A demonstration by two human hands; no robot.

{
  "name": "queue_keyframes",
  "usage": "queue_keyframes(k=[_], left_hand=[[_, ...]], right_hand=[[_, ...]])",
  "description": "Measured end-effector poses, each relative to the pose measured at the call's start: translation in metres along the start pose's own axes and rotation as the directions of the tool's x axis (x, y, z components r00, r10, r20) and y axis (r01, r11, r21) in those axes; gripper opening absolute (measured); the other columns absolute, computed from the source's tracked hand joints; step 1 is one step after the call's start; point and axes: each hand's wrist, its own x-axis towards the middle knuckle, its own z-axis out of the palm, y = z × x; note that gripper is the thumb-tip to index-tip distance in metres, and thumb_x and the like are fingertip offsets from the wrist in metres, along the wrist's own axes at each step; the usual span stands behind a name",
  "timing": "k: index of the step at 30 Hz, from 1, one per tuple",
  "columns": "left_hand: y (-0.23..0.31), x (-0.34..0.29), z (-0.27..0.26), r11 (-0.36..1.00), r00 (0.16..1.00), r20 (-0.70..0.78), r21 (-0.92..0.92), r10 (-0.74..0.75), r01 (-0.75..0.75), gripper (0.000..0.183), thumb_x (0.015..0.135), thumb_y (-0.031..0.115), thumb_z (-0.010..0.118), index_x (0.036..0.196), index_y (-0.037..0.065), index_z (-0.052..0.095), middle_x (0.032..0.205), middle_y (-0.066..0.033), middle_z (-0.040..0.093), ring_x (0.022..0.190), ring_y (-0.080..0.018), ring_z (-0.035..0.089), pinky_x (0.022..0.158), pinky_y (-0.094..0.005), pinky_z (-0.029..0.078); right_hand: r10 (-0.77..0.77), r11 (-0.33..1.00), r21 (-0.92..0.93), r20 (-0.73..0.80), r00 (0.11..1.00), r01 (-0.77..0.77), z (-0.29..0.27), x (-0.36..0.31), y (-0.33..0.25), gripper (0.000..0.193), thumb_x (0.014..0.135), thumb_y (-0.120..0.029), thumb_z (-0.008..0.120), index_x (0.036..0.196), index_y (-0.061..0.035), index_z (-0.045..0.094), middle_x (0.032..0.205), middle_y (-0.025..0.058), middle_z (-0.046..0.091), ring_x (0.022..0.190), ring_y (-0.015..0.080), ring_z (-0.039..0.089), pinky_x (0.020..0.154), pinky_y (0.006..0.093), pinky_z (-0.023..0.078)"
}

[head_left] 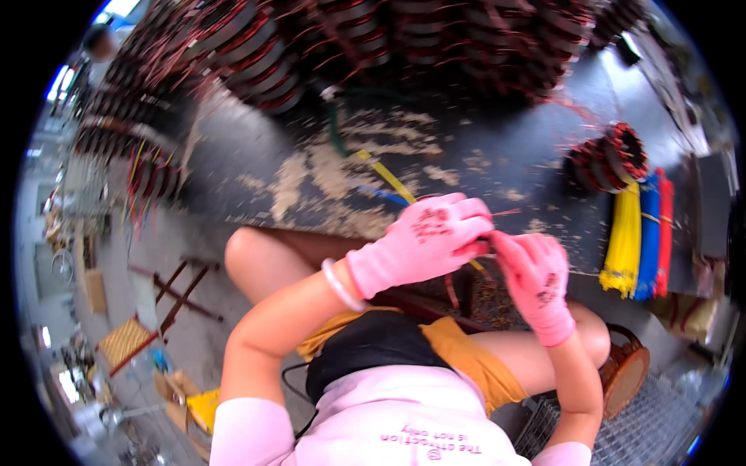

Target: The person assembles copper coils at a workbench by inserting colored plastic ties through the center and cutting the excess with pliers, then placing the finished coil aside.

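Note:
My left hand [426, 239], in a pink glove, is closed on thin red wires [507, 212] whose ends stick out past its fingers. My right hand [536, 281], gloved the same way, pinches at the same wires, its fingertips meeting the left hand's. The exact spot of the pinch is hidden by the gloves. A yellow sleeve [392, 181] runs over the table edge toward my left hand, with a blue sleeve [381, 193] beside it. Below the hands, more red wire [451, 290] and a short yellow piece [476, 266] hang down over my lap.
Dark wire-wound stator cores [423, 35] are stacked along the far side of the table [256, 167]. A single wound core [610, 159] stands at the right, near bundles of yellow [623, 241], blue [647, 237] and red sleeves [665, 233]. A wooden stool [626, 380] is at my right.

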Motion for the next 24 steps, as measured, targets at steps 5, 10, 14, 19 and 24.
queue_keyframes(k=[5,10,14,19,24], left_hand=[[0.012,-0.038,-0.061,0.995,0.989,-0.148,0.105,0.019,-0.003,0.042,0.086,0.013,0.077,0.126,0.008,0.065,0.133,-0.0126,0.063,0.114,-0.0334,0.065,0.096,-0.0429,0.054],[0.043,-0.151,-0.136,0.855,0.849,-0.094,-0.061,-0.519,0.516,0.028,0.090,0.004,0.073,0.118,0.004,0.071,0.113,-0.0086,0.069,0.103,-0.0220,0.069,0.085,-0.0331,0.057],[0.066,-0.267,-0.167,0.149,0.250,0.490,-0.236,-0.835,0.960,0.032,0.100,0.033,0.066,0.107,0.003,0.074,0.091,-0.0074,0.073,0.081,-0.0176,0.069,0.076,-0.0320,0.057],[0.104,-0.425,-0.078,-0.473,-0.082,0.881,-0.170,-0.467,0.865,0.051,0.105,0.048,0.056,0.123,0.003,0.071,0.109,-0.0090,0.075,0.091,-0.0171,0.070,0.085,-0.0310,0.058],[0.142,-0.448,0.017,-0.539,0.275,0.734,-0.654,-0.620,0.531,0.037,0.103,0.036,0.062,0.123,0.005,0.066,0.098,0.0020,0.068,0.090,-0.0117,0.066,0.078,-0.0313,0.058]], right_hand=[[0.092,0.996,0.033,-0.111,0.990,-0.088,-0.021,0.001,-0.014,0.042,0.075,0.002,0.076,0.115,-0.0088,0.073,0.110,0.0079,0.069,0.095,0.0274,0.066,0.084,0.0381,0.052],[-0.108,0.897,0.442,0.224,0.969,-0.002,-0.036,0.003,-0.078,0.043,0.071,-0.004,0.080,0.113,-0.0086,0.073,0.108,0.0066,0.073,0.093,0.0269,0.066,0.080,0.0392,0.051],[-0.408,0.760,0.648,0.414,0.814,0.051,0.020,0.019,-0.146,0.036,0.089,-0.025,0.075,0.120,-0.0084,0.069,0.117,0.0086,0.069,0.103,0.0277,0.065,0.087,0.0419,0.051],[-0.677,0.623,0.753,0.384,0.628,0.213,0.081,0.030,-0.208,0.040,0.089,-0.034,0.073,0.119,-0.0075,0.070,0.121,0.0091,0.067,0.114,0.0302,0.060,0.099,0.0437,0.046],[-0.740,0.633,0.756,0.526,0.420,0.168,0.086,0.025,-0.226,0.038,0.086,-0.038,0.077,0.116,-0.0142,0.072,0.119,0.0054,0.067,0.111,0.0286,0.061,0.096,0.0443,0.047]])
